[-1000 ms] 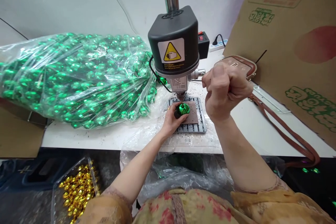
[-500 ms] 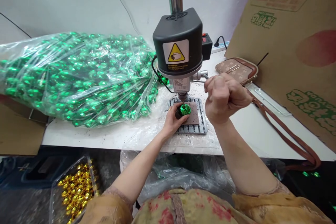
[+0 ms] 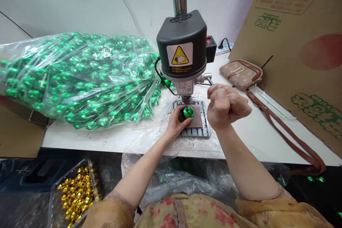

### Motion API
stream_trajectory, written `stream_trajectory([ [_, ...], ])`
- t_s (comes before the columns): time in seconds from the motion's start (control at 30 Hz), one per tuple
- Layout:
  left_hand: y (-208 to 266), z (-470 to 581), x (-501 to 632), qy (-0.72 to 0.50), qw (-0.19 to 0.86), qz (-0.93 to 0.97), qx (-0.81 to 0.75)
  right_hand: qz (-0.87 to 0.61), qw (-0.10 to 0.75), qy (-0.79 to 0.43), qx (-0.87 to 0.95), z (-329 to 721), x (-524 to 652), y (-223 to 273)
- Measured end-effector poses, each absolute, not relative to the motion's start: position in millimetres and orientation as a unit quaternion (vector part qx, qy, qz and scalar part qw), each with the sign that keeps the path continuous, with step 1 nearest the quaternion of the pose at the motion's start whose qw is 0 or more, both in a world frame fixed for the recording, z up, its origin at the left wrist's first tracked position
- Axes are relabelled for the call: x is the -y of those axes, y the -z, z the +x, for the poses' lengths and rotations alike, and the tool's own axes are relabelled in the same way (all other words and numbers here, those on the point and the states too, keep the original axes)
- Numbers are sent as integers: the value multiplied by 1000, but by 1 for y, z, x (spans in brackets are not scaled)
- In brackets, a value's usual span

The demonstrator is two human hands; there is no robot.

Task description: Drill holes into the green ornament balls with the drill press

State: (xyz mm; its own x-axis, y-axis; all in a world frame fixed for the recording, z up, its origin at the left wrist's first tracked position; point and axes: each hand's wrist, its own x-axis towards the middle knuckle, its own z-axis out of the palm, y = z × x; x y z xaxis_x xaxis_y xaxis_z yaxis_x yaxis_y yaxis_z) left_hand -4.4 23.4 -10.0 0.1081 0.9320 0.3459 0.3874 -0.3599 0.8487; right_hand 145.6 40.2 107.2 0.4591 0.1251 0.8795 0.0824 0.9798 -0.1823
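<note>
— How are things held?
— The right hand (image 3: 227, 106) is closed, apparently around the lever (image 3: 209, 80); by the left hand (image 3: 176, 124), the green bauble (image 3: 189, 113) is gripped over the brown board (image 3: 198, 120), below the chuck (image 3: 186, 99).
— How is this best done?
— The green bauble is best steadied upright and centred, with the lever worked smoothly.

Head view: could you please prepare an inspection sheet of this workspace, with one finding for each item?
Surface: white table, dark flecks scattered around the drill press.
Job's things: green ball just below the press's chuck; contact unclear.
Clutter: plastic bag of green balls; handbag with its strap.
Hands: left hand holds the green ball; right hand closed at the press lever, exact grip hidden.
Cables: black plug at a power strip; black cable beside the press.
Surroundings: cardboard, wall, gold balls in a clear tray.
</note>
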Motion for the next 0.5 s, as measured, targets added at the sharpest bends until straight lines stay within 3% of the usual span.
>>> stream_trajectory([
  [0.3, 9, -1, -24, -460, 297, 668, -504, -230, 842, -62, 483, 142, -38, -150],
  [0.5, -6, -22, 35, -449, 208, 715, -493, -287, 818, -87, 492, 145, -43, -168],
])
